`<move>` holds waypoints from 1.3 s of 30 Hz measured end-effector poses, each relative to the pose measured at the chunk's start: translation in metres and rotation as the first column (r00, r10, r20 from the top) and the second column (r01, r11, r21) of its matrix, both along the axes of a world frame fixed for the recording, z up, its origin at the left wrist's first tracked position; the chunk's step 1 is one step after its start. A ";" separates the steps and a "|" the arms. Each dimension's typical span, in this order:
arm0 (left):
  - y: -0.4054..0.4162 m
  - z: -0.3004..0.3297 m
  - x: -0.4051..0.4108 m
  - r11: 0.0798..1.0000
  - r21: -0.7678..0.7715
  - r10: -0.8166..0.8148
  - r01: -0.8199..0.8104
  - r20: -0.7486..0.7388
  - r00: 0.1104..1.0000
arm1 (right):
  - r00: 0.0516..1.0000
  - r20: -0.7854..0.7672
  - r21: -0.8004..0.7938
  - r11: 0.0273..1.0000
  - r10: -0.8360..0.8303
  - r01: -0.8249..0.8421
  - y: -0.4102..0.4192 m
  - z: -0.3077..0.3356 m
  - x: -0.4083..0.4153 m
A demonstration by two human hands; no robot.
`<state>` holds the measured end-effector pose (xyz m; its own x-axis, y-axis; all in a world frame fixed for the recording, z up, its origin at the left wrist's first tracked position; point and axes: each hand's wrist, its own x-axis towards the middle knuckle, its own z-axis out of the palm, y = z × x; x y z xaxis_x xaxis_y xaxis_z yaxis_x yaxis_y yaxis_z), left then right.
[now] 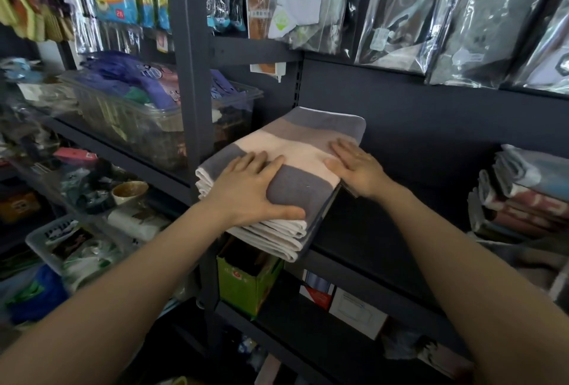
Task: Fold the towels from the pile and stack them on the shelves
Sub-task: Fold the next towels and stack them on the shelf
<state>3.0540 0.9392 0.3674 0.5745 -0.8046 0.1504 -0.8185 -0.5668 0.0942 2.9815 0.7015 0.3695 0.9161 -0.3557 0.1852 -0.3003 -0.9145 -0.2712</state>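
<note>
Folded towel w/ grey, cream and taupe bands (295,150) lies on the dark metal shelf (385,224), near frame centre, its front corner hanging over the shelf edge toward 6 o'clock; stacked folded layers show white along that front edge.

Left hand (246,187) lies flat on top of the towel at its 8 o'clock side, fingers straight and slightly spread, pointing to 1 o'clock, thumb stretched out along the front grey band. Right hand (357,166) lies palm down at the towel's 3 o'clock edge, fingers straight and close together, pointing to 11 o'clock; heel of the hand is off the towel's side. A thin ring shows on one finger. Neither hand curls round the cloth.

At 3 o'clock, well apart on the same shelf level, stack of folded towels in blue-grey, white and reddish tones (523,193). At 9–10 o'clock past the dark upright post (192,76), clear plastic bin holding purple packets (135,107). At 12–2 o'clock, clear plastic-bagged goods (462,21) hang on the back panel. Below at 6 o'clock, green cardboard box (246,280) on the lower shelf; white plastic basket (46,240) at 8 o'clock.
</note>
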 end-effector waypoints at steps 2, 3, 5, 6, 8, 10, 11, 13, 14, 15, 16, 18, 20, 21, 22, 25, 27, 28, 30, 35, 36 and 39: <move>0.002 -0.001 -0.001 1.000 -0.023 0.001 0.000 0.020 1.000 | 0.993 -0.002 -0.057 0.991 -0.118 0.118 -0.013 0.004 0.001; 0.004 -0.001 -0.002 0.998 -0.059 -0.005 0.007 0.031 1.000 | 0.986 0.029 -0.058 0.984 -0.167 0.168 -0.018 0.006 -0.001; 0.010 -0.001 -0.005 0.976 -0.210 -0.041 0.049 0.042 0.998 | 0.963 0.152 -0.044 0.972 -0.221 0.230 -0.017 0.007 -0.009; 0.013 -0.002 -0.009 0.944 -0.321 -0.067 0.076 0.038 0.997 | 0.951 0.219 -0.036 0.973 -0.216 0.229 -0.012 0.005 -0.015; 0.018 -0.002 -0.021 0.841 -0.523 -0.126 0.139 0.060 0.990 | 0.944 0.283 0.006 0.984 -0.170 0.175 0.005 0.001 -0.030; 0.023 -0.001 -0.037 0.752 -0.612 -0.185 0.246 0.163 0.969 | 0.955 0.276 0.014 0.994 -0.108 0.108 0.028 -0.004 -0.049; 0.025 -0.001 -0.047 0.712 -0.630 -0.224 0.311 0.216 0.950 | 0.962 0.263 -0.002 0.997 -0.079 0.082 0.039 -0.007 -0.060; 0.027 -0.001 -0.063 0.627 -0.661 -0.299 0.412 0.284 0.911 | 0.967 0.249 -0.041 0.997 -0.054 0.066 0.060 -0.009 -0.084; 0.027 -0.001 -0.072 0.588 -0.679 -0.332 0.440 0.293 0.896 | 0.965 0.257 -0.058 0.996 -0.054 0.071 0.071 -0.009 -0.098; 0.027 -0.001 -0.080 0.560 -0.693 -0.365 0.454 0.286 0.886 | 0.961 0.271 -0.074 0.994 -0.057 0.079 0.081 -0.009 -0.114; 0.026 -0.002 -0.089 0.543 -0.702 -0.399 0.461 0.268 0.877 | 0.955 0.289 -0.089 0.992 -0.061 0.091 0.090 -0.009 -0.130; 0.022 -0.004 -0.107 0.544 -0.695 -0.462 0.470 0.220 0.859 | 0.947 0.311 -0.111 0.986 -0.086 0.126 0.106 -0.007 -0.165; 0.014 -0.005 -0.126 0.550 -0.674 -0.515 0.494 0.193 0.835 | 0.942 0.310 -0.137 0.975 -0.127 0.176 0.113 -0.001 -0.199; 0.008 -0.005 -0.134 0.539 -0.666 -0.542 0.515 0.194 0.818 | 0.941 0.302 -0.156 0.966 -0.152 0.206 0.113 0.003 -0.215; 0.002 -0.005 -0.142 0.524 -0.660 -0.568 0.539 0.201 0.798 | 0.938 0.299 -0.180 0.956 -0.173 0.233 0.111 0.007 -0.230; -0.017 -0.004 -0.162 0.478 -0.642 -0.626 0.599 0.229 0.746 | 0.910 0.324 -0.222 0.914 -0.258 0.338 0.096 0.022 -0.271; -0.028 -0.003 -0.173 0.466 -0.638 -0.640 0.614 0.236 0.731 | 0.870 0.378 -0.252 0.869 -0.316 0.425 0.080 0.031 -0.294; -0.034 -0.002 -0.178 0.472 -0.635 -0.645 0.612 0.225 0.730 | 0.848 0.394 -0.250 0.846 -0.355 0.471 0.070 0.036 -0.304; -0.049 0.000 -0.187 0.502 -0.613 -0.653 0.609 0.194 0.733 | 0.794 0.406 -0.166 0.817 -0.453 0.552 0.048 0.049 -0.320; -0.091 0.009 -0.208 0.598 -0.591 -0.624 0.541 0.080 0.777 | 0.942 0.181 -0.295 0.898 -0.282 0.326 0.003 0.070 -0.325; -0.097 0.011 -0.211 0.607 -0.601 -0.612 0.520 0.064 0.788 | 0.979 0.122 -0.332 0.923 -0.163 0.195 -0.002 0.067 -0.320; -0.108 0.011 -0.220 0.626 -0.609 -0.577 0.488 0.060 0.815 | 0.989 -0.149 -0.419 0.907 -0.025 -0.040 -0.009 0.046 -0.305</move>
